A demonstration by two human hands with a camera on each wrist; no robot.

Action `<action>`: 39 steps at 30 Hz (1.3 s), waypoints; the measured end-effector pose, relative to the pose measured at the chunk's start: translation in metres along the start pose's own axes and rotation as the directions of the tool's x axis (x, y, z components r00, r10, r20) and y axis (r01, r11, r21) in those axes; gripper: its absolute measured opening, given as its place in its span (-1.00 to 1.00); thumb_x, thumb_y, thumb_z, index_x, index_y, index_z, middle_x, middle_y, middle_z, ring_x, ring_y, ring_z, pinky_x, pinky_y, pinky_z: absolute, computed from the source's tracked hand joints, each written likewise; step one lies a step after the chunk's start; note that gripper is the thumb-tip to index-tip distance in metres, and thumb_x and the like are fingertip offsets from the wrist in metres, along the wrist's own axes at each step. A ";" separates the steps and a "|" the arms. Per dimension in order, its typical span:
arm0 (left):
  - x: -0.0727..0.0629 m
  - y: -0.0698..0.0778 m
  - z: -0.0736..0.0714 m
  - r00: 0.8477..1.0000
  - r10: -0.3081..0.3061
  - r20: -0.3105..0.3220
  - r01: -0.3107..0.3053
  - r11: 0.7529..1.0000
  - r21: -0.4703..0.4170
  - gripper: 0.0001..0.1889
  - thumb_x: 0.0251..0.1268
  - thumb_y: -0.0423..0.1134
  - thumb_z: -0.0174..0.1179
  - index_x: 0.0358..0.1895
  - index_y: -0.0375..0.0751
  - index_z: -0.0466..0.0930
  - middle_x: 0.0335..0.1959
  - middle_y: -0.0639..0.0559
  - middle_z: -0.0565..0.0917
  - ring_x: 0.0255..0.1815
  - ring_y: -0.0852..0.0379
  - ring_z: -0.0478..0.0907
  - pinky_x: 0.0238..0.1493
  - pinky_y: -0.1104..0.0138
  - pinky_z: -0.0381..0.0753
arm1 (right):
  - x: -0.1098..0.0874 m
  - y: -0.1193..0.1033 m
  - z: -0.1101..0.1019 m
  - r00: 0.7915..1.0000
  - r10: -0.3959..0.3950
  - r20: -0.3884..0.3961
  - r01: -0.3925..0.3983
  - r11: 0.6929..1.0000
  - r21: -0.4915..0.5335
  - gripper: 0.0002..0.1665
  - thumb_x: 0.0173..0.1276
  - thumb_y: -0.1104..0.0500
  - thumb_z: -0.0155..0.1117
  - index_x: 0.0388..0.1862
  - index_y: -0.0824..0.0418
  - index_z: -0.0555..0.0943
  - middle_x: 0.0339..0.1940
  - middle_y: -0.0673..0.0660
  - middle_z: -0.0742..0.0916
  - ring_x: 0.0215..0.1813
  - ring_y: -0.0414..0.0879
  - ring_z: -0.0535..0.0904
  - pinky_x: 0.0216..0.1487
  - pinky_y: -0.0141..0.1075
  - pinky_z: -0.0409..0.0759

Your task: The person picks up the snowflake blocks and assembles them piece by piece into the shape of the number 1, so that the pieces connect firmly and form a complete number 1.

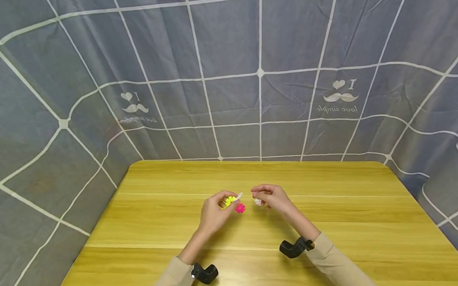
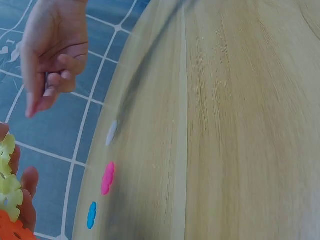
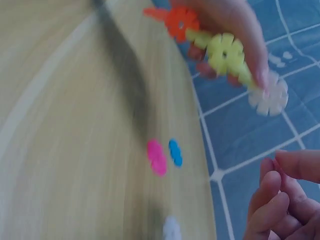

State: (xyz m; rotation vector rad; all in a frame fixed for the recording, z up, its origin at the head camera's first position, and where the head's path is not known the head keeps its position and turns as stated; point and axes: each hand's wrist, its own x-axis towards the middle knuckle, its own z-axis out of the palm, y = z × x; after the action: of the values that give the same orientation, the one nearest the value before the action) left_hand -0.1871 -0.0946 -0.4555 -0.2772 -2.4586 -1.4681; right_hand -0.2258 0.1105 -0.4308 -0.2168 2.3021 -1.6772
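Observation:
My left hand (image 1: 215,211) holds a joined chain of flower-shaped plastic discs. In the right wrist view the chain has an orange disc (image 3: 181,24), yellow discs (image 3: 225,54) and a whitish clear disc (image 3: 270,94) at its end, by the thumb. My right hand (image 1: 273,198) hovers to the right, fingers curled and thumb meeting the index fingertip; no disc shows plainly between them. Beneath it a white disc (image 2: 111,133) lies on the table. A pink disc (image 1: 240,208) lies between the hands, and a blue disc (image 2: 92,215) is beside the pink one.
The wooden table (image 1: 328,182) spreads around both hands, its far edge against a grey curtain (image 1: 231,95) with white lines. Each wrist carries a black camera mount, one on the left (image 1: 205,273) and one on the right (image 1: 296,247).

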 end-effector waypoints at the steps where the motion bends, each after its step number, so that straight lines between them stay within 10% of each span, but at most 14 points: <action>1: 0.000 -0.001 -0.001 1.000 -0.001 -0.002 0.001 1.000 0.003 -0.86 0.14 -0.19 0.36 -0.23 -0.06 0.72 -0.46 0.08 0.59 -0.54 0.31 0.34 -0.49 0.52 0.32 | 0.001 0.002 -0.001 1.000 -0.009 -0.007 0.009 1.000 -0.013 -0.60 0.35 0.18 0.23 0.06 0.43 0.57 -0.23 0.16 0.75 -0.44 -0.16 0.51 -0.47 -0.34 0.43; 19: -0.002 -0.015 -0.018 0.993 -0.105 0.056 0.109 0.992 -0.064 -0.78 0.26 -0.12 0.27 -0.13 -0.13 0.68 -0.58 -0.25 0.69 -0.93 0.41 0.26 -0.83 0.57 0.03 | 0.017 0.033 0.012 0.999 -0.035 -0.026 0.031 0.992 -0.121 -0.63 0.13 0.33 0.36 -0.05 0.43 0.62 -0.27 0.24 0.73 -0.31 -0.18 0.56 -0.37 -0.37 0.41; 27: -0.004 -0.017 -0.021 0.994 -0.107 0.024 0.108 0.993 -0.055 -0.79 0.26 -0.17 0.27 -0.13 -0.21 0.67 -0.41 -0.20 0.71 -0.70 -0.08 0.59 -0.81 0.55 0.15 | 0.025 0.041 0.032 0.999 -0.048 0.007 0.049 0.987 -0.155 -0.68 0.09 0.34 0.40 -0.13 0.37 0.64 -0.32 0.18 0.72 -0.38 -0.20 0.53 -0.44 -0.40 0.48; 39: 0.002 -0.018 -0.018 0.991 -0.133 0.014 0.133 0.989 -0.060 -0.78 0.28 -0.17 0.26 -0.11 -0.19 0.67 -0.53 -0.25 0.69 -0.64 -0.14 0.61 -0.80 0.53 0.18 | 0.031 0.032 0.047 0.998 -0.039 -0.040 0.021 0.926 -0.377 -0.63 -0.07 0.18 0.59 -0.22 0.16 0.70 -0.35 0.00 0.75 -0.29 -0.19 0.62 -0.18 -0.28 0.53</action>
State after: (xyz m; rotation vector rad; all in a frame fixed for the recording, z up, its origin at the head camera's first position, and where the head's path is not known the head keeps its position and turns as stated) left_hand -0.1915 -0.1192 -0.4617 -0.1346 -2.4860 -1.6012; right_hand -0.2392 0.0689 -0.4784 -0.2944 2.6533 -1.2464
